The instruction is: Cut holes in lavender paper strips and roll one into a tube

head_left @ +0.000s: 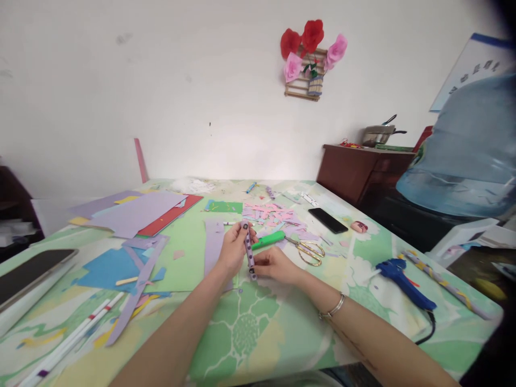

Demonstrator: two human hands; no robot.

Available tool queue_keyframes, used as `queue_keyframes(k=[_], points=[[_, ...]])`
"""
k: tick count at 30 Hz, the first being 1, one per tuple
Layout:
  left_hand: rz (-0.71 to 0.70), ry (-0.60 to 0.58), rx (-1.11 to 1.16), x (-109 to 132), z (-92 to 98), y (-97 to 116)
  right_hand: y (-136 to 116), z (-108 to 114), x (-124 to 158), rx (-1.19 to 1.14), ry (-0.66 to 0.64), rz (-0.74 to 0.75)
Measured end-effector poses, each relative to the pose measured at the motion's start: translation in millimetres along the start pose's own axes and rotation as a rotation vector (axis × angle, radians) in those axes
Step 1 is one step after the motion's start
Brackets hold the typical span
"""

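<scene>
Between my hands is a narrow lilac paper tube [249, 251] with dark purple dots, tilted nearly upright above the table. My left hand [236, 244] grips its upper part, fingers wrapped round it. Lower down, my right hand [278, 266] pinches the tube near its bottom end with thumb and fingers. Just beyond the right hand lie a green-handled tool [269, 238] and gold-handled scissors [309, 251]. A lilac paper strip [213, 242] lies on a light green sheet [183, 269] to the left of my hands.
Pink paper scraps [270, 214] are heaped beyond my hands. A black phone [328, 220], a blue glue gun [407, 282] and a wrapped stick [447, 285] lie on the right. Coloured sheets [137, 212], blue paper [107, 271] and another phone [36, 274] are on the left.
</scene>
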State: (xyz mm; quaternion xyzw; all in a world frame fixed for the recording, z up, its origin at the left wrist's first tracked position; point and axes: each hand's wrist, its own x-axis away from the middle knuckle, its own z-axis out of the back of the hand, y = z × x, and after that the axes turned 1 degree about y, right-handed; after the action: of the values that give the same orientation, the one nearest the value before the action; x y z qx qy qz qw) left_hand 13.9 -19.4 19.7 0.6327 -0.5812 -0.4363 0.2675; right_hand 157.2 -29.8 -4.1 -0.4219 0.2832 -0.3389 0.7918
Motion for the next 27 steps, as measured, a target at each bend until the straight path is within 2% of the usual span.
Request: queue_keyframes(k=[6,13,20,27], points=[[0.031,-0.101,0.013,0,0.3,3,3,2,-1,0.0,0.002,-0.05],[0.053,-0.16,0.053,0,2.8,6,1,-2,-2,-0.265,-0.028,-0.143],[0.075,-0.201,0.076,0,5.4,7,-2,-3,-2,-0.408,-0.066,-0.123],[0.072,-0.207,0.039,3,1.9,11,1,-3,-2,-0.337,-0.046,-0.058]])
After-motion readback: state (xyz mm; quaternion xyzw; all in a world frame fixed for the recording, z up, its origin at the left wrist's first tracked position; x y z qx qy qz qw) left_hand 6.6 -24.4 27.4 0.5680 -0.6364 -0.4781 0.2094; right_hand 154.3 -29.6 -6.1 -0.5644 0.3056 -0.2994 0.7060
